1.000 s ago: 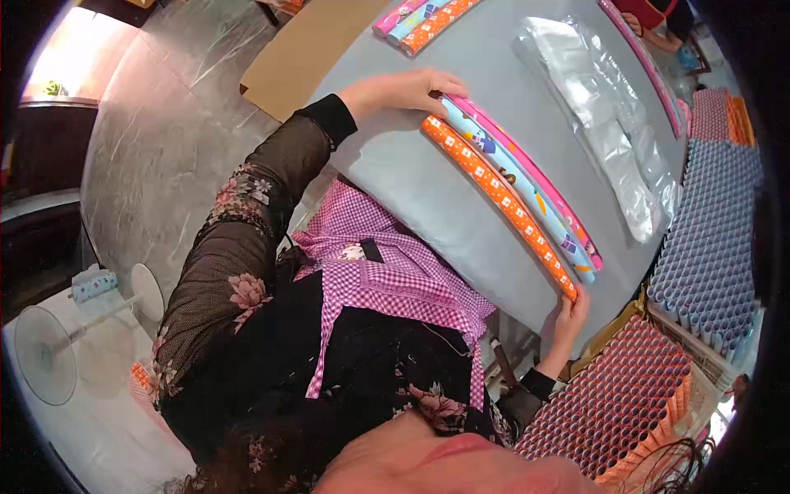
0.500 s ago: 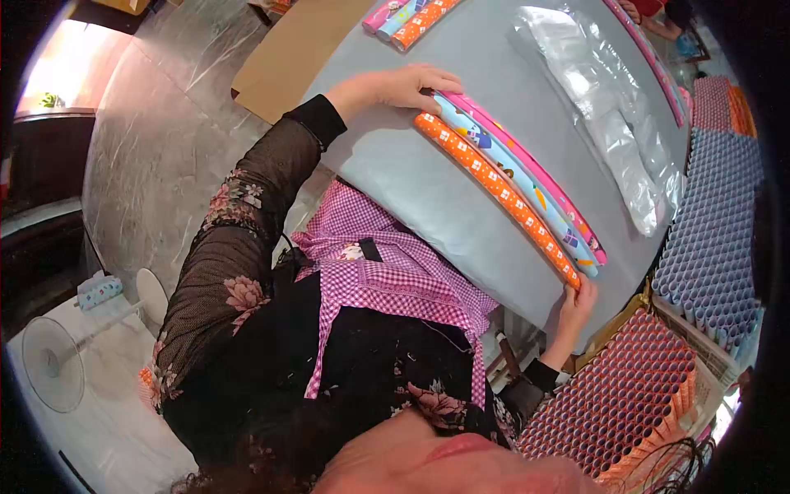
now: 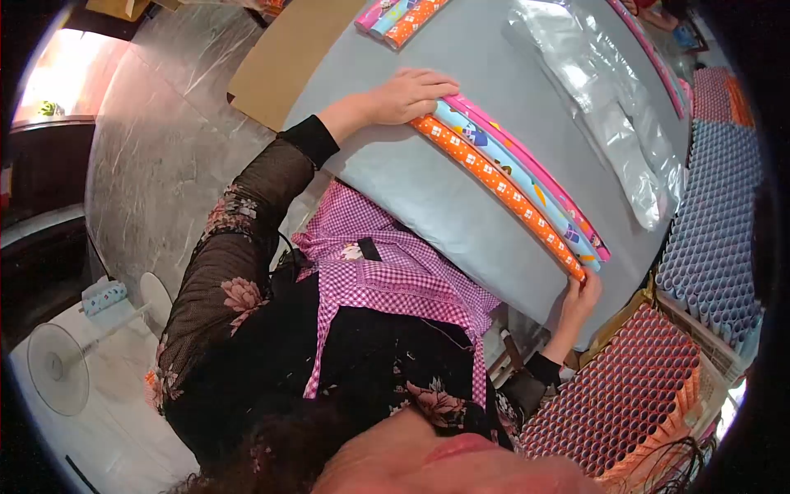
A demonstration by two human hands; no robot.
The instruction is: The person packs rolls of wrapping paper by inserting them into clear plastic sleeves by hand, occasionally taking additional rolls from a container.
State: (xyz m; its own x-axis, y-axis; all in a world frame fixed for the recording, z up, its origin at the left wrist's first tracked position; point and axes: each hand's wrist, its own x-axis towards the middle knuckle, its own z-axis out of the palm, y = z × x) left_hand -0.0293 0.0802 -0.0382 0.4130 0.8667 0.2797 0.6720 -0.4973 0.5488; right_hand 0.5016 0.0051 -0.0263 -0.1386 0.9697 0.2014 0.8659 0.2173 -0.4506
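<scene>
Three patterned wrapping paper rolls lie side by side on the grey table (image 3: 494, 49). Nearest my body is the orange roll (image 3: 502, 188) with white prints. Beside it runs the light blue roll (image 3: 527, 183) with cartoon figures, then the pink roll (image 3: 527, 156) on the far side. My left hand (image 3: 409, 97) is closed around the left ends of the rolls, hiding the tips. At the other end, my right hand (image 3: 581, 298) has its fingers curled on the tip of the orange roll, close to the light blue roll's end.
Clear plastic sleeves (image 3: 588, 90) lie beyond the rolls. Three more rolls (image 3: 403, 20) sit at the table's far left, another pink roll (image 3: 650, 53) at the far right. Stacked red rolls (image 3: 617, 387) and blue rolls (image 3: 716, 206) flank the right side. Another person's hand (image 3: 658, 18) shows at top right.
The orange roll has shifted up and right, lying closer against the light blue roll. My left fingers have drawn together over the ends. My right hand moved slightly with the orange tip.
</scene>
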